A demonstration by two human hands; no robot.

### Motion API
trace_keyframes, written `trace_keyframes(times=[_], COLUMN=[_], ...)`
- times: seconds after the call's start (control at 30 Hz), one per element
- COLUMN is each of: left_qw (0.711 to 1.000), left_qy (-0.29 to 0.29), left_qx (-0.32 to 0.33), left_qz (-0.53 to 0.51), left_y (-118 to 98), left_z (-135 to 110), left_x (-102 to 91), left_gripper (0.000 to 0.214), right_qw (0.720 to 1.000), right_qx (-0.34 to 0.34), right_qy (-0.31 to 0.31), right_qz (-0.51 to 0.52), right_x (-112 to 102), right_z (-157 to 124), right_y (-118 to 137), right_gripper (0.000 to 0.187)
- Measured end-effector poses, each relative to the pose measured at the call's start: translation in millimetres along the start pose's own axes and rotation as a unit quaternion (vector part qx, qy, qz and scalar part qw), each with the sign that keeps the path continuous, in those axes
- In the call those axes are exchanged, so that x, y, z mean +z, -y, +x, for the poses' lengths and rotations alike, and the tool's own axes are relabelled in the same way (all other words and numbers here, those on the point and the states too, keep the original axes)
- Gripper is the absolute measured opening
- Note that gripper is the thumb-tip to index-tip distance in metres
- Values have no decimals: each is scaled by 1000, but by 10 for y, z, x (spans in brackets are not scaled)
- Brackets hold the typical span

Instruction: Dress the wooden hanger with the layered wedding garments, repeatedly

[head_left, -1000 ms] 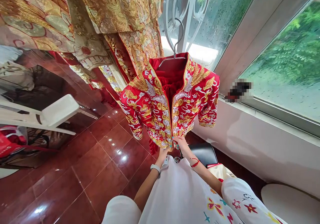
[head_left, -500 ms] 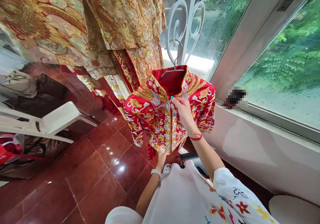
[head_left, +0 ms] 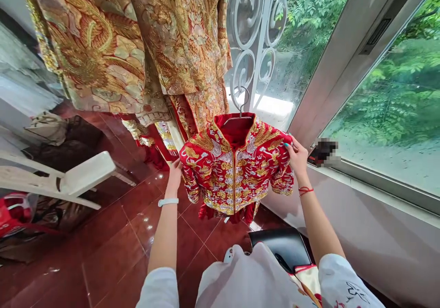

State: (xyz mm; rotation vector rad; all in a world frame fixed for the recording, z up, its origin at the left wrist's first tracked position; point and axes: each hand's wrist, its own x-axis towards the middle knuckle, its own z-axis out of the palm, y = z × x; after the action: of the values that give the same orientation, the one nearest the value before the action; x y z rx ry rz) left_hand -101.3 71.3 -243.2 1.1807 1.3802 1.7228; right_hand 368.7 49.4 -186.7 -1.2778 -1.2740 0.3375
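A red jacket (head_left: pixel 220 166) with gold and silver embroidery hangs in front of me on a thin metal hanger (head_left: pixel 241 114). Its stand-up collar is open at the neck, and the front edges meet along a vertical line. My right hand (head_left: pixel 297 156) pinches the jacket's shoulder on the right, thumb in front. At the opposite shoulder, my left hand (head_left: pixel 174 175) grips the outer edge, its fingers partly hidden behind the cloth. Below the hem, red fabric (head_left: pixel 206 211) shows.
Large gold-embroidered garments (head_left: pixel 185 37) hang close at the upper left. White scrollwork (head_left: pixel 245 19) stands behind the hanger, beside a window (head_left: pixel 388 106). A white chair (head_left: pixel 89 173) is at left, a black seat (head_left: pixel 282 244) below right. The floor (head_left: pixel 113 262) is red tile.
My right hand has left the collar for the right shoulder. My left hand has moved from the hem up to the left shoulder. The view has shifted, with the jacket lower in it.
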Motion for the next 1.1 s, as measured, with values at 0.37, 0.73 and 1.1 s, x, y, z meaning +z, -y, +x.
trace_keyframes(times=[0.37, 0.73, 1.1], left_qw=[915, 867, 936], left_qy=[-230, -192, -47], left_qx=[252, 345, 112], left_qz=[213, 303, 329], left_y=[-603, 167, 1197], left_z=[-500, -1651, -1909], left_x=[176, 496, 487], left_gripper=[14, 38, 38], right_qw=[999, 978, 991], right_qx=[-29, -46, 11], right_qy=[-5, -138, 122], right_qz=[-38, -148, -52], right_x=[-43, 503, 865], right_z=[530, -1095, -1084], right_y=[-373, -724, -1069], right_gripper=[57, 59, 44])
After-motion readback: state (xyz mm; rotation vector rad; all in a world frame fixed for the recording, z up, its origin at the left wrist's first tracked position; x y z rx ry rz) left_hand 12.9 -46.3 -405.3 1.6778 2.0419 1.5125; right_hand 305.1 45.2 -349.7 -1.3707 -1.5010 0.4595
